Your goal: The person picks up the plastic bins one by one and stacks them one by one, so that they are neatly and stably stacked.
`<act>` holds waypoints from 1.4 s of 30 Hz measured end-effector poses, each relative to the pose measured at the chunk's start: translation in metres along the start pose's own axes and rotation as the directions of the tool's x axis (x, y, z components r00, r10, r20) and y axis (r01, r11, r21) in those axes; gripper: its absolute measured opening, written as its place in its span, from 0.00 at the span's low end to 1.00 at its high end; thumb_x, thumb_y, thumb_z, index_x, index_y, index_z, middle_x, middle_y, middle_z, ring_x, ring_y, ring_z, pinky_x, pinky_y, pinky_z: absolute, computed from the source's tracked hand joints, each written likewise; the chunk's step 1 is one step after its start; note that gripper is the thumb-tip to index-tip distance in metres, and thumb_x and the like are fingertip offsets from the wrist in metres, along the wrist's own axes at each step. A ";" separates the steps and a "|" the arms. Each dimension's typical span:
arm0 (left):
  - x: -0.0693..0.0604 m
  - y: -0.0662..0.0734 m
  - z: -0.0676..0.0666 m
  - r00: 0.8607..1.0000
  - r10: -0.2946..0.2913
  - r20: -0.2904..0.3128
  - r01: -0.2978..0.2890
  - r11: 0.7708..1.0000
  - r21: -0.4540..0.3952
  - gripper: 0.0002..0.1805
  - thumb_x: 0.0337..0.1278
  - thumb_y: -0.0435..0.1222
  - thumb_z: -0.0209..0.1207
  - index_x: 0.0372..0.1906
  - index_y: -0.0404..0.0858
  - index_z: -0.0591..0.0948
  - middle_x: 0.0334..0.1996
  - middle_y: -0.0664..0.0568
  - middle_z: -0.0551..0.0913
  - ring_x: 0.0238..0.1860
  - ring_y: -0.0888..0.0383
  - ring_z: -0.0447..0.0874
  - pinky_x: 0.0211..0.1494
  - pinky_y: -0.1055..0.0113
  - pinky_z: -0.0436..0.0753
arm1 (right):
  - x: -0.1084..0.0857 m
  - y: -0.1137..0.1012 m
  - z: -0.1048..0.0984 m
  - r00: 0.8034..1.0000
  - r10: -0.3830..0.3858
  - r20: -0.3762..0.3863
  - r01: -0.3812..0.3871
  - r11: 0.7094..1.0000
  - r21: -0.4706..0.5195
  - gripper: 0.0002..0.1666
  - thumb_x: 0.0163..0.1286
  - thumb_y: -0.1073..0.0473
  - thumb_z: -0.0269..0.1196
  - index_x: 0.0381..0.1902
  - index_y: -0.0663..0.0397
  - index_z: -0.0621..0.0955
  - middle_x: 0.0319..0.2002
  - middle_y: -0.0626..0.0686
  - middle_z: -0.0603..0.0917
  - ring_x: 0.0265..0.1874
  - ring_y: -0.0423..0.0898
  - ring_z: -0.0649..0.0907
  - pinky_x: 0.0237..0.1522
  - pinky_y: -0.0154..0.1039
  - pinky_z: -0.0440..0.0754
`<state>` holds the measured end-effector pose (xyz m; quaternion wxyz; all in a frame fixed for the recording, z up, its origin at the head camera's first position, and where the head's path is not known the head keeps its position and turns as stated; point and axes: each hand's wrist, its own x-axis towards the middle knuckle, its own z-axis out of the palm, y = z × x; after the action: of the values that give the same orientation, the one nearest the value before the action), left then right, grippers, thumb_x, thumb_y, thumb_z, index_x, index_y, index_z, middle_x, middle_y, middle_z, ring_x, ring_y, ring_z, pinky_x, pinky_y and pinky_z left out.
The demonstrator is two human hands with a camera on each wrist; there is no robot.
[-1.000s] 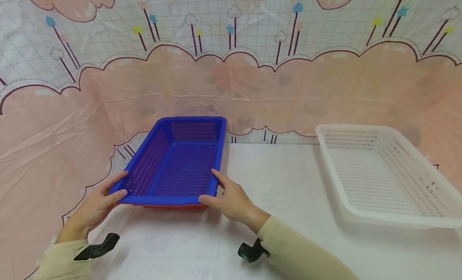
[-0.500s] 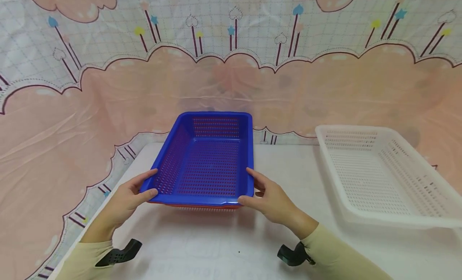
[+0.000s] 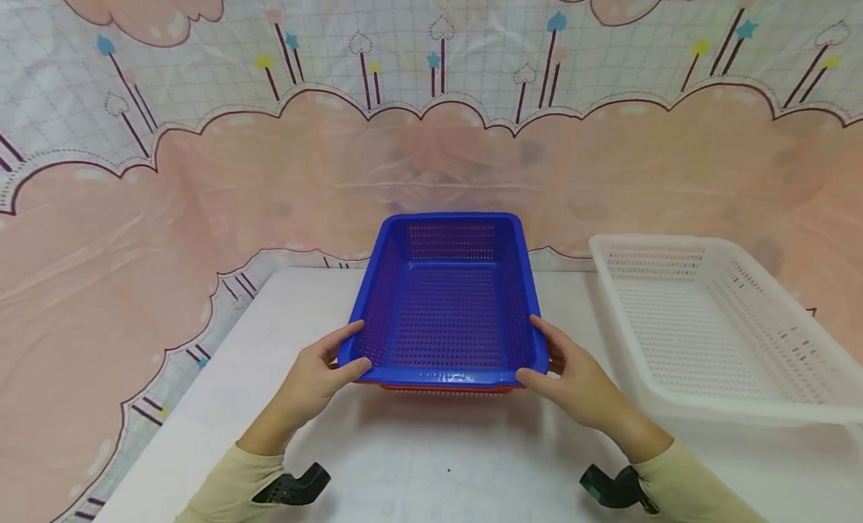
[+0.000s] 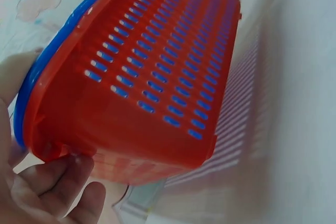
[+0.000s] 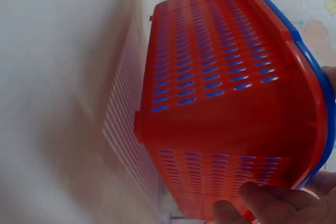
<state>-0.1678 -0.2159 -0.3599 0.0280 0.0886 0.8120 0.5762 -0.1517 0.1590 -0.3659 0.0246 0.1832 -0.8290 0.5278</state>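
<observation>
White table (image 3: 404, 455), flat top. On its right side: a white slotted basket (image 3: 735, 408), upright, open face up, resting directly on the surface. One small dark speck (image 3: 449, 470), near middle.

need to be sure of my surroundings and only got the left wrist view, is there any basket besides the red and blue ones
Observer: Yes, a white basket, over on the right in the head view.
Operator: is it touching the blue one
Observer: No, the white table shows between it and the blue basket.
Operator: and where's the right hand
Observer: The right hand grips the blue basket's near right corner.
</observation>
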 end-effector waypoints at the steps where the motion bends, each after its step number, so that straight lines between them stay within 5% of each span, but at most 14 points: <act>1: 0.002 0.000 0.005 1.000 -0.003 0.000 0.003 1.000 -0.008 0.36 0.63 0.32 0.65 0.74 0.32 0.66 0.70 0.31 0.66 0.62 0.39 0.74 0.53 0.69 0.80 | -0.002 0.001 -0.003 1.000 0.011 -0.014 -0.011 1.000 -0.014 0.47 0.66 0.60 0.69 0.75 0.70 0.59 0.66 0.72 0.70 0.56 0.62 0.80 0.56 0.55 0.79; 13: 0.015 0.000 0.041 1.000 -0.022 0.011 0.022 1.000 -0.009 0.36 0.59 0.34 0.68 0.72 0.36 0.70 0.70 0.33 0.67 0.61 0.41 0.77 0.52 0.64 0.82 | -0.013 0.015 -0.018 0.993 0.096 -0.064 -0.096 0.995 0.005 0.51 0.65 0.59 0.71 0.75 0.73 0.55 0.65 0.74 0.69 0.54 0.63 0.81 0.50 0.41 0.82; 33: 0.014 -0.012 0.043 1.000 -0.007 0.024 0.008 0.999 -0.048 0.34 0.64 0.34 0.64 0.73 0.36 0.68 0.71 0.33 0.65 0.66 0.40 0.71 0.60 0.56 0.79 | -0.019 0.023 -0.007 0.985 0.149 -0.083 -0.148 0.989 0.017 0.52 0.67 0.58 0.70 0.77 0.68 0.53 0.66 0.73 0.69 0.56 0.61 0.80 0.45 0.33 0.82; 42: 0.018 -0.012 0.046 1.000 -0.004 0.024 0.006 0.998 -0.067 0.35 0.63 0.34 0.65 0.73 0.36 0.68 0.70 0.33 0.66 0.65 0.41 0.72 0.57 0.64 0.79 | -0.020 0.023 -0.008 0.987 0.128 -0.092 -0.122 0.990 0.068 0.52 0.67 0.62 0.70 0.77 0.71 0.52 0.65 0.74 0.69 0.54 0.62 0.80 0.44 0.30 0.82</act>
<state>-0.1796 -0.1739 -0.3852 0.0421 0.0926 0.7921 0.6018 -0.1420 0.1800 -0.3875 0.0258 0.1058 -0.8199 0.5620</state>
